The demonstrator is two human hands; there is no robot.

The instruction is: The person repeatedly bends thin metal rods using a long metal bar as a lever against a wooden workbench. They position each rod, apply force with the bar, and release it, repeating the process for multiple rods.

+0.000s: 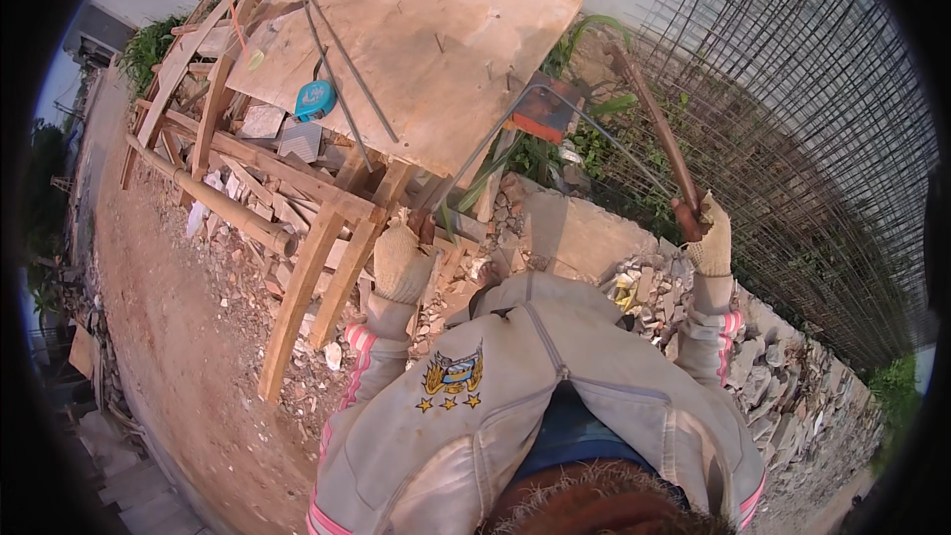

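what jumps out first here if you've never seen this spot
Two gloved hands at centre: the left hand grips one end of a thin steel bar, and the right hand grips a rusty lever, with the bar arching between them. Behind lies a plywood sheet on a rough timber bench, with a blue tape measure on it. A rebar mesh fills the right side.

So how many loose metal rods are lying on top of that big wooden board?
2. Both thin rods lie on the wooden board, near its left side, crossing each other above the blue tape measure. More may be hidden in the wood pile.
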